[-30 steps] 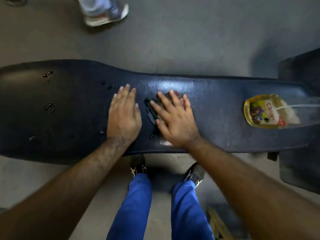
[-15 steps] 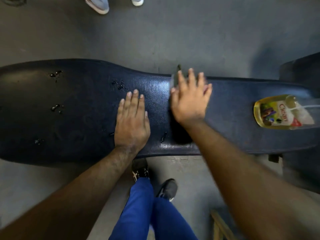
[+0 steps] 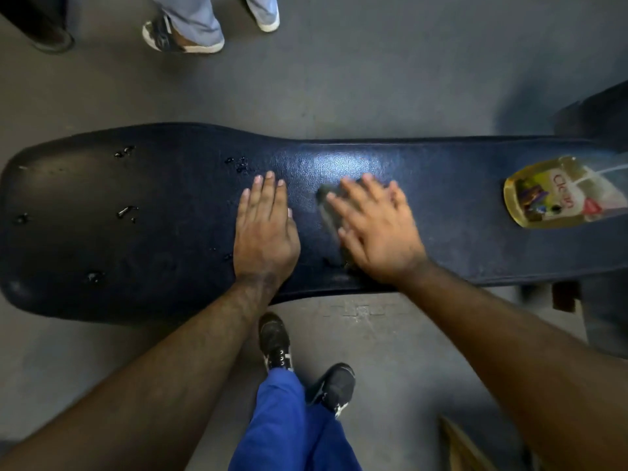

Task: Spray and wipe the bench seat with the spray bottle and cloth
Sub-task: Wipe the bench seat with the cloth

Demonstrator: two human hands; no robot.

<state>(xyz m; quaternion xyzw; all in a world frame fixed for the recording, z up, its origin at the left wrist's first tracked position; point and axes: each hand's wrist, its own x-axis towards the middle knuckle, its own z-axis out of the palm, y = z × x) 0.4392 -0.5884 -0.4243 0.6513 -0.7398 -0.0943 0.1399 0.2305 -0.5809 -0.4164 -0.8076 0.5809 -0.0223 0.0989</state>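
A long dark blue bench seat (image 3: 136,232) runs across the view, with wet droplets on its wide left part. My left hand (image 3: 265,229) lies flat on the seat, fingers straight. My right hand (image 3: 377,229) is blurred and presses a dark cloth (image 3: 328,212) onto the seat with straight, spread fingers; most of the cloth is hidden under the palm. The spray bottle (image 3: 557,195), clear with yellow liquid and a "Clean" label, lies on its side at the right end of the seat, apart from both hands.
Another person's feet (image 3: 190,32) stand on the grey floor beyond the bench. My own legs in blue trousers (image 3: 292,423) and black shoes are on the near side. A dark object (image 3: 598,113) sits at the far right, a wooden piece (image 3: 465,447) at the bottom right.
My right hand slid the cloth from the seat's middle to its far edge, then back toward the near edge. My left hand stayed flat in place. The other person's feet moved nearer.
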